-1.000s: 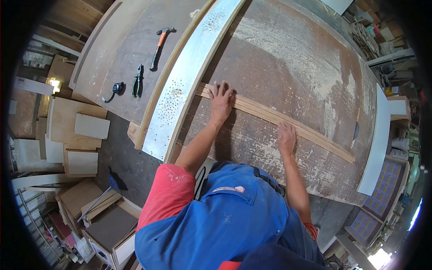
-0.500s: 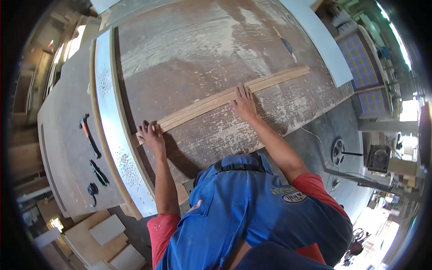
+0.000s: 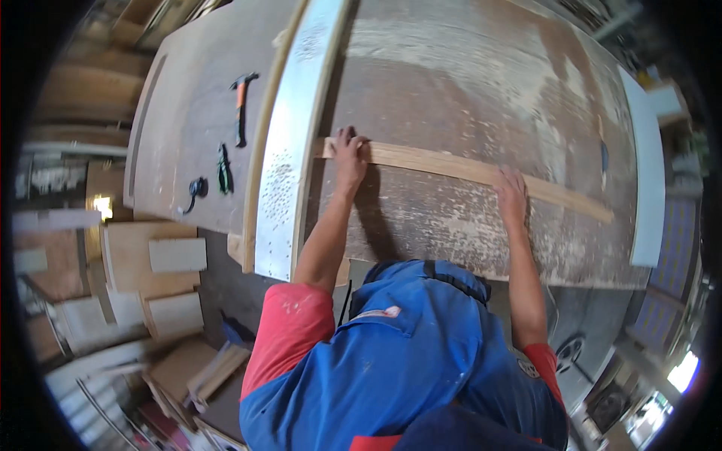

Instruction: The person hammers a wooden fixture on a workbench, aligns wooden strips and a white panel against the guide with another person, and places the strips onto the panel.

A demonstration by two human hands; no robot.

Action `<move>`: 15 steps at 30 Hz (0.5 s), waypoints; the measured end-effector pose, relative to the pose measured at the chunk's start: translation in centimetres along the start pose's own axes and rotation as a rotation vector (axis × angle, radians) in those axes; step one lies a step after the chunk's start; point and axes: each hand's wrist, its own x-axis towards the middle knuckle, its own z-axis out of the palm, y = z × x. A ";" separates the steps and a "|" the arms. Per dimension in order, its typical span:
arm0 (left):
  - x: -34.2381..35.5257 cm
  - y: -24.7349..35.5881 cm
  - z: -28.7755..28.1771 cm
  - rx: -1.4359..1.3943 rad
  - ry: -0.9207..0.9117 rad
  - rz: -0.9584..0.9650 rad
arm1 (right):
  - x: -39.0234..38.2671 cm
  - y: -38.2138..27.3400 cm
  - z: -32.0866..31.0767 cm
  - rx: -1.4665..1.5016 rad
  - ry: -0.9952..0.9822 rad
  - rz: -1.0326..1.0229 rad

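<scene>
Long pale wooden strips lie across the worn brown worktable in front of me, pressed so close together that I cannot tell how many there are. My left hand is closed around their left end, fingers curled over the wood beside a long white panel with raised wooden edges. Further right, my right hand grips the strips by their near edge, its fingertips on top. The right end of the strips extends past that hand and rests on the table.
Left of the panel lie a hammer with an orange and black handle, green-handled pliers and a small black tool. A thin blade-like tool lies at the far right, near a white board. Wood panels are stacked lower left.
The view has swung, so the table and panel sit further right and the strips now slope down to the right. Both hands stay on the strips, which look more tightly aligned.
</scene>
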 end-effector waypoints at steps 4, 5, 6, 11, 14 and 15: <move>-0.3 1.4 0.0 0.098 0.028 -0.033 | -0.1 -0.8 0.2 0.015 0.012 -0.051; -0.4 1.8 0.1 0.170 0.003 -0.052 | -0.1 -0.8 0.0 0.000 -0.020 -0.032; -0.8 2.3 0.2 0.119 -0.036 -0.033 | 0.0 -0.8 0.0 -0.031 -0.052 -0.001; -0.9 2.1 -0.3 0.145 0.076 -0.050 | 0.3 -0.9 -0.3 -0.027 -0.137 -0.024; -0.4 1.1 -1.2 0.049 0.115 -0.019 | 0.5 -0.8 -0.2 -0.039 -0.152 -0.016; -0.3 0.9 -1.3 0.045 0.138 -0.003 | 0.5 -0.7 -0.1 -0.050 -0.151 0.018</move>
